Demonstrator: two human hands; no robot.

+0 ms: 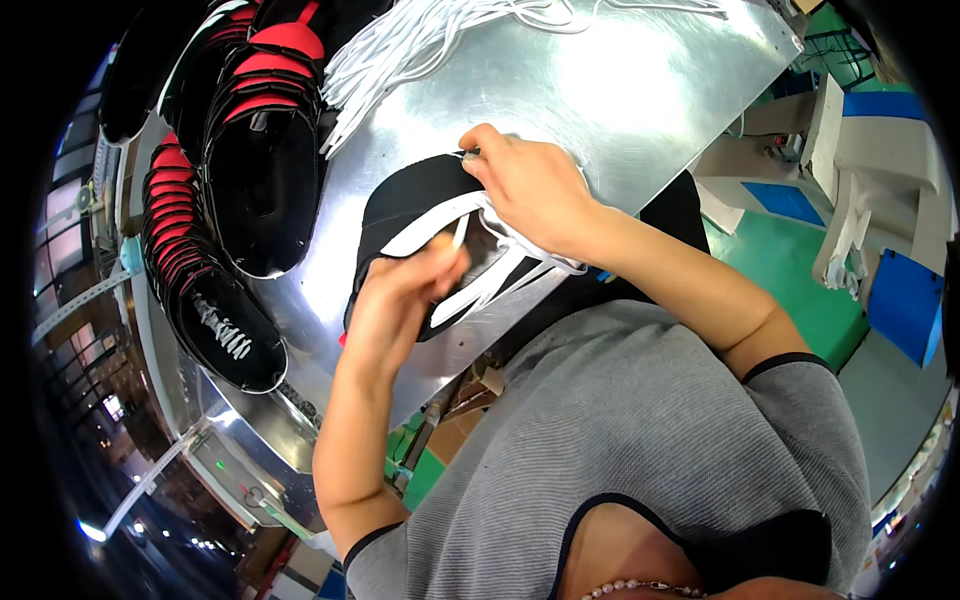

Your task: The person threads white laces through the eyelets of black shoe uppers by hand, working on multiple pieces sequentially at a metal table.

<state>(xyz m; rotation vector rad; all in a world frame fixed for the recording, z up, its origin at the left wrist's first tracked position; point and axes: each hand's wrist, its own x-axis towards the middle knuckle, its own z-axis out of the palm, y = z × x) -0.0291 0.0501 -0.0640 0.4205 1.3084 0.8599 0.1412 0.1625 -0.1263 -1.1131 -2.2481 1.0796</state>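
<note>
A black shoe upper (415,197) with a white trim band lies at the front of the metal table. My right hand (530,190) is closed on its far right edge, thumb and fingertips pinching near a bit of white. White shoelace (487,290) strands hang loose across the upper's opening, below my right hand. My left hand (405,290) is over the near left side of the upper, beside the trim band. Its fingers are curled but smeared by motion, next to a lace strand; whether they grip it is unclear.
A bundle of white shoelaces (400,50) lies at the table's far side. To the left stand stacked rows of black uppers with red linings (262,185). The metal table (620,110) ends in a slanting edge on the right. Beyond are beige machine parts (885,140) with blue panels.
</note>
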